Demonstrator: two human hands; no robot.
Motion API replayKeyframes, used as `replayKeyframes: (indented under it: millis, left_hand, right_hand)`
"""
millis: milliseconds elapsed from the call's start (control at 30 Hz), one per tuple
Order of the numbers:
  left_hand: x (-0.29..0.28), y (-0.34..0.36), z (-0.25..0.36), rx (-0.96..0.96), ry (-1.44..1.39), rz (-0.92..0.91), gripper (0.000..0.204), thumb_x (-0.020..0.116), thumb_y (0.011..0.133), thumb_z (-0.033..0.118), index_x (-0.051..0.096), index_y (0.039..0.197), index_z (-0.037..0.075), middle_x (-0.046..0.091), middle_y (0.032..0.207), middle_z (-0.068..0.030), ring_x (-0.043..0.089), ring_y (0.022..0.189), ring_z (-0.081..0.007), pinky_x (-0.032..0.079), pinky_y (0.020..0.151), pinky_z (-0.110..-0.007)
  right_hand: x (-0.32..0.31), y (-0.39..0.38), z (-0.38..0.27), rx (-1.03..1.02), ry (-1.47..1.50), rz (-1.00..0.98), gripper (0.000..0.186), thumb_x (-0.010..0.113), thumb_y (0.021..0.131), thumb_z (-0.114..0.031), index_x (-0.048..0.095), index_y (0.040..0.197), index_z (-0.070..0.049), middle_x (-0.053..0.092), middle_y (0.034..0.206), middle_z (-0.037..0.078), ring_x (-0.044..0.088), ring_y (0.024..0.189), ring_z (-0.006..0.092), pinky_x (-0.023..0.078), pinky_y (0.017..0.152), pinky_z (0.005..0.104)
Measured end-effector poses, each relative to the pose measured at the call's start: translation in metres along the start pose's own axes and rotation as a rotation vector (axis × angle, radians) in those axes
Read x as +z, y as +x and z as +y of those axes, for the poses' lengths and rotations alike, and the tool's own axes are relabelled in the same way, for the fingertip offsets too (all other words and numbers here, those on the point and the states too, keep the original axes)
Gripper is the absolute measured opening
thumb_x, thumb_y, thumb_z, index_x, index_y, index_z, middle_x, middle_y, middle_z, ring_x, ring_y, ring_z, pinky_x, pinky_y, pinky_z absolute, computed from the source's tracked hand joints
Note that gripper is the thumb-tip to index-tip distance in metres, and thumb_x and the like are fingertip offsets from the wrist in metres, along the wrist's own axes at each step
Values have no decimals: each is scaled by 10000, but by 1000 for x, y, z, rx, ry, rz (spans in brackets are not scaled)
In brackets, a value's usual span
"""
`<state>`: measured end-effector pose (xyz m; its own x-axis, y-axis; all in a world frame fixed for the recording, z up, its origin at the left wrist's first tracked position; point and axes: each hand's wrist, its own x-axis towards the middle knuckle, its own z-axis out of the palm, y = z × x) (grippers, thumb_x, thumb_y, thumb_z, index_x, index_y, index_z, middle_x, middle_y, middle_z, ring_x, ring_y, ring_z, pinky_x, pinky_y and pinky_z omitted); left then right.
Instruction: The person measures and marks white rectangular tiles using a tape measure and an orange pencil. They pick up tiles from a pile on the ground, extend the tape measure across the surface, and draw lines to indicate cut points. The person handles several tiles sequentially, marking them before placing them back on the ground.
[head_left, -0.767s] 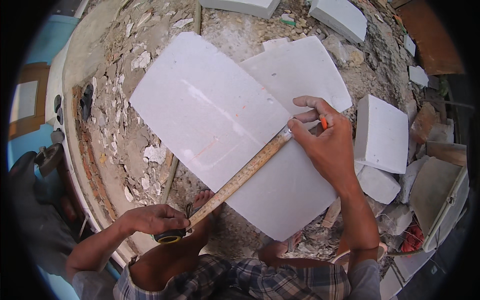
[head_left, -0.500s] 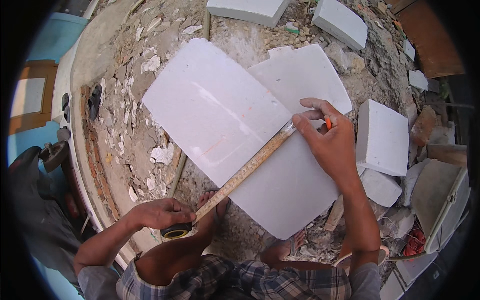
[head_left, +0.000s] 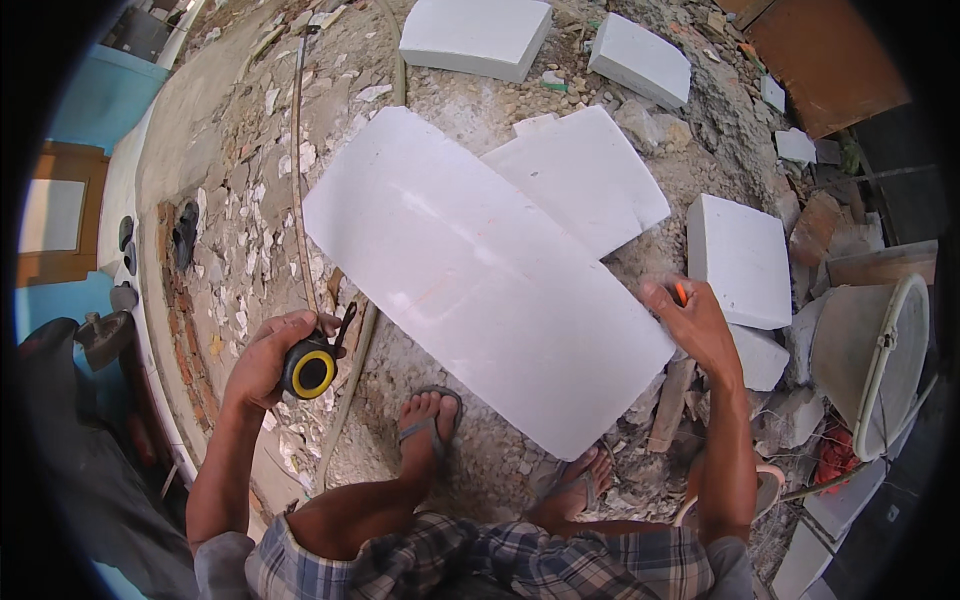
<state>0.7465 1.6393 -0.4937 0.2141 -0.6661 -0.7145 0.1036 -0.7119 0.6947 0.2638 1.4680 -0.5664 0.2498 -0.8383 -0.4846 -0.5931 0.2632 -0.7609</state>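
Clenched in the left hand (head_left: 268, 358) is a yellow-and-black tape measure (head_left: 312, 370), held left of the big white slab (head_left: 480, 270) on rubble, while the right hand (head_left: 695, 325) pinches what looks like an orange pencil (head_left: 681, 293) at the slab's right edge.

The long white block (head_left: 480, 280) is lying bare on top between both hands, while smaller blocks (head_left: 740, 260) and rubble (head_left: 250, 200) are crowding its sides.
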Motion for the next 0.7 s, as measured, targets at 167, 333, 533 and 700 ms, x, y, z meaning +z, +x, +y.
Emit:
replayKeyframes:
  millis: [167,333,533,700]
  left_hand:
    - [7,21,10,86,-142,76,379,615,1066,318,673,1156,-46,686,1288,-184,782,951,-308,656,784,-337]
    - [14,39,23,102,-210,37,400,598,1080,339,635,1201,-40,720,1153,-159,782,953,-302,667,798,-356]
    - [17,61,56,124,-183,-48,346,582,1087,297,638,1218,-19,714,1105,-135,778,957,-308,673,796,-372]
    - [22,82,65,114,-120,-45,360,571,1090,281,623,1277,-23,701,1077,-116,770,939,-315,674,793,-410]
  right_hand:
    - [15,-2,-10,107,-47,-150,656,742,925,-631,799,1110,-3,766,863,118,718,795,204,552,754,349]
    - [28,-16,-1,106,-70,-145,887,655,919,-739,727,1219,92,764,1043,254,751,990,338,565,904,424]
    - [90,-82,16,151,-50,-128,1099,563,926,-798,536,1439,174,662,1285,404,675,1240,477,508,1085,482]
    - [101,-98,28,106,122,-168,1135,606,898,-803,499,1471,170,655,1298,405,673,1247,471,518,1074,469]
